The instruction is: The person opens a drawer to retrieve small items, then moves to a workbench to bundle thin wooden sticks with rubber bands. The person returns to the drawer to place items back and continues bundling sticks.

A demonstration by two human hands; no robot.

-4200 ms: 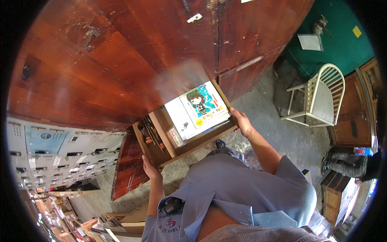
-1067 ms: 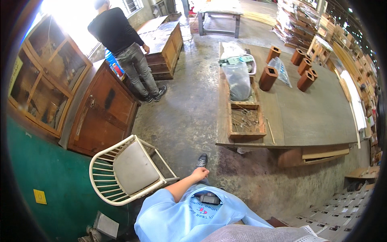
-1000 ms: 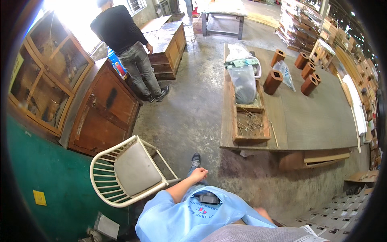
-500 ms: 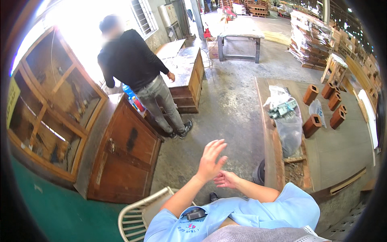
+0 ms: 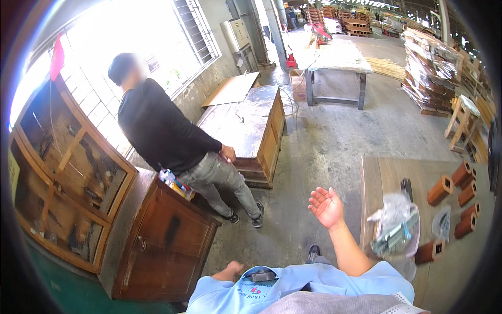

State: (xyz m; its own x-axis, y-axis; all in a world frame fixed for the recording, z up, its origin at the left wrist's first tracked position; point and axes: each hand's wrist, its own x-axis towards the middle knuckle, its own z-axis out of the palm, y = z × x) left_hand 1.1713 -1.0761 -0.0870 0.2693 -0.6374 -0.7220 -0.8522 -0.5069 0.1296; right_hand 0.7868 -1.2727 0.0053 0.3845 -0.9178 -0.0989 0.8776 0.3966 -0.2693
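Observation:
My right hand (image 5: 327, 208) is raised in front of me, palm up, with its fingers spread and nothing in it. Concrete floor lies beneath it, and the nearest furniture is the worktable (image 5: 389, 175) on my right. Low at my left side, beside my blue shirt, is my left hand (image 5: 234, 268); its fingers are too small and foreshortened to read, and I see no object in it. On the worktable rest a clear plastic bag (image 5: 389, 209) with grey-green metal pieces (image 5: 393, 239) and several reddish-brown hollow wooden blocks (image 5: 439, 190).
A person in a black sweater (image 5: 162, 128) stands ahead left, beside a wooden desk (image 5: 251, 99). A brown cabinet (image 5: 167, 243) and a glazed wooden case (image 5: 78, 141) flank my left. Farther off are a metal-legged table (image 5: 340, 55) and stacked wrapped goods (image 5: 429, 73).
My hands, close together before, have separated: the right moved up and right, the left dropped back toward my side. The view has shifted, and the chair is out of sight.

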